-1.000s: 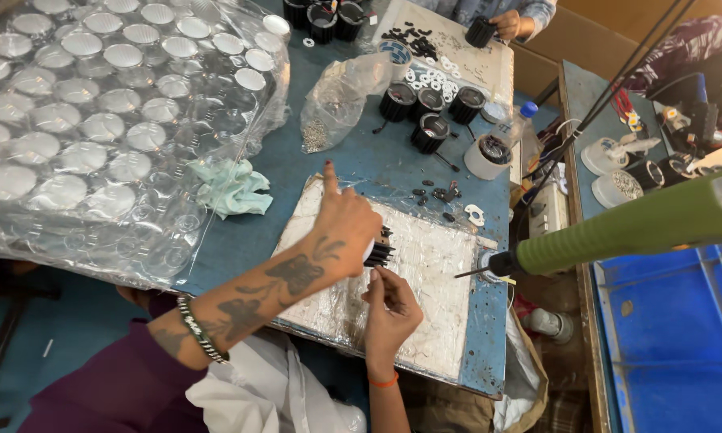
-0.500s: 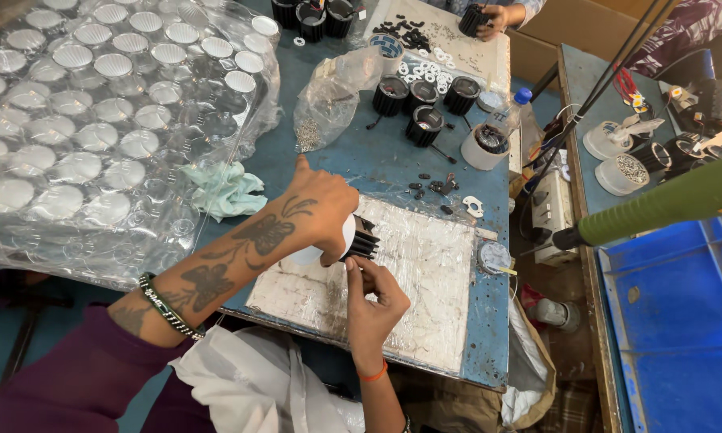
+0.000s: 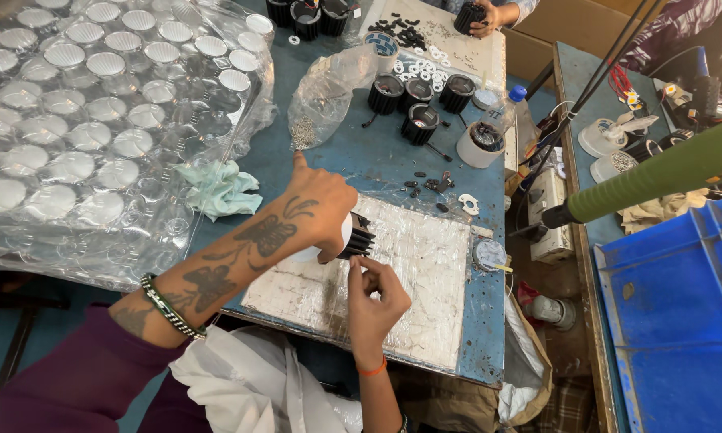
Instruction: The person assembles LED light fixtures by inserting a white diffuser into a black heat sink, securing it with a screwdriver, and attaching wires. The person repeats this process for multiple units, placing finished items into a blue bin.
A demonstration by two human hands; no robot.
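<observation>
My left hand (image 3: 322,210) grips a black finned lamp housing (image 3: 358,236) with a white front, held on its side over the taped white work pad (image 3: 425,273). My right hand (image 3: 374,290) is just below the housing, fingers pinched together on something too small to make out. Both hands sit near the pad's left part, at the blue table's (image 3: 377,156) front.
A plastic-wrapped tray of round lenses (image 3: 96,104) fills the left. A green cloth (image 3: 220,188), a clear bag (image 3: 325,96), several black housings (image 3: 418,100), loose small parts (image 3: 433,184) and a bottle (image 3: 515,108) lie beyond. Another person's hand (image 3: 489,16) works far off. A green-handled tool (image 3: 657,172) hangs right above a blue crate (image 3: 681,321).
My left hand and the housing shifted slightly left and nearer on the pad. My right hand stayed under the housing with its fingers pinched.
</observation>
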